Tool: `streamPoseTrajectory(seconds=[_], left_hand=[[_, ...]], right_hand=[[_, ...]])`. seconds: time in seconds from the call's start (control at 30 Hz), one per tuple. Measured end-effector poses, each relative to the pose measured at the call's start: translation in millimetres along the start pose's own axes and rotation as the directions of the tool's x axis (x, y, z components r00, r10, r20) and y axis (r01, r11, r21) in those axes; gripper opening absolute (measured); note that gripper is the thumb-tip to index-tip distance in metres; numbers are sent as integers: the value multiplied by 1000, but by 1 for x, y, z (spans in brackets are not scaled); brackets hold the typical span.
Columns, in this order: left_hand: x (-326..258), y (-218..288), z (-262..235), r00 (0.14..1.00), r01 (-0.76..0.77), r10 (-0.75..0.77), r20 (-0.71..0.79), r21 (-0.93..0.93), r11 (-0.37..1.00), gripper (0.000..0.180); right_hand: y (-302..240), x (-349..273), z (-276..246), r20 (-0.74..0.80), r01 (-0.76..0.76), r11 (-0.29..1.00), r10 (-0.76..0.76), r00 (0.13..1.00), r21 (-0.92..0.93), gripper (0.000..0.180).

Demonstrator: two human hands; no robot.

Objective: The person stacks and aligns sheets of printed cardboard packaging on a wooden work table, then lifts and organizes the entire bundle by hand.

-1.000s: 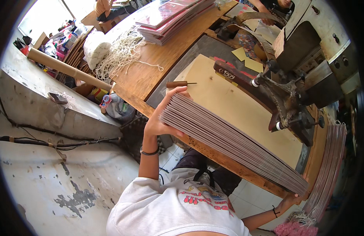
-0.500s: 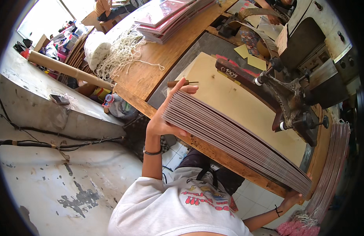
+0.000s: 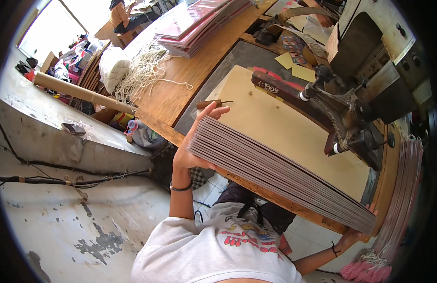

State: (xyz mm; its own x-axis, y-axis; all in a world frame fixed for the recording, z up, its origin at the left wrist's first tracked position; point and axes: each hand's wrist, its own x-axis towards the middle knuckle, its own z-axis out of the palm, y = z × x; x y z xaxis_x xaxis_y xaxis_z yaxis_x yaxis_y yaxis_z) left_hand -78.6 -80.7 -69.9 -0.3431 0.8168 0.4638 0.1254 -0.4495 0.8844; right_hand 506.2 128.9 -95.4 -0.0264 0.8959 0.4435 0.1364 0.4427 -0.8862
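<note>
Over the wooden table (image 3: 180, 94), both hands grip a thick stack of boards (image 3: 275, 174), tilted, under the black punch machine (image 3: 350, 118). Left hand (image 3: 192, 146) grasps its left end, right hand (image 3: 353, 236) its right corner. Small awl (image 3: 213, 103) lies just beside left fingertips.

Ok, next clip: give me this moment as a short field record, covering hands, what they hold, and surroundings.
left hand: grips the left end of the board stack
right hand: supports the stack's right end from below
board stack: thin flat boards, tan top face, edges toward camera
awl: on bench beside left fingers
machine: dark metal, behind stack
bench: wooden, with white cord
</note>
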Motion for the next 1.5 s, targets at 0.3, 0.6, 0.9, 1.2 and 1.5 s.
streamPoseTrajectory(seconds=[0.3,0.6,0.9,1.2,1.5], left_hand=[[-3,5,0,990,141,-140,27,-54,988,145],[-11,-7,-4,993,121,-119,17,-85,989,122],[-10,-5,-4,983,183,-183,11,-63,981,119],[-11,-3,-4,985,171,-172,-5,-92,981,123],[-12,2,4,977,199,-204,-64,-78,977,120]], right_hand=[[-6,-1,-3,45,-133,982,141,989,-135,103],[-11,-3,2,4,-183,977,184,983,-107,94],[-10,-3,-5,21,-173,946,186,982,-274,86],[20,-5,-33,44,-23,919,43,998,-393,66],[45,-10,-54,-23,-108,868,111,994,-484,51]])
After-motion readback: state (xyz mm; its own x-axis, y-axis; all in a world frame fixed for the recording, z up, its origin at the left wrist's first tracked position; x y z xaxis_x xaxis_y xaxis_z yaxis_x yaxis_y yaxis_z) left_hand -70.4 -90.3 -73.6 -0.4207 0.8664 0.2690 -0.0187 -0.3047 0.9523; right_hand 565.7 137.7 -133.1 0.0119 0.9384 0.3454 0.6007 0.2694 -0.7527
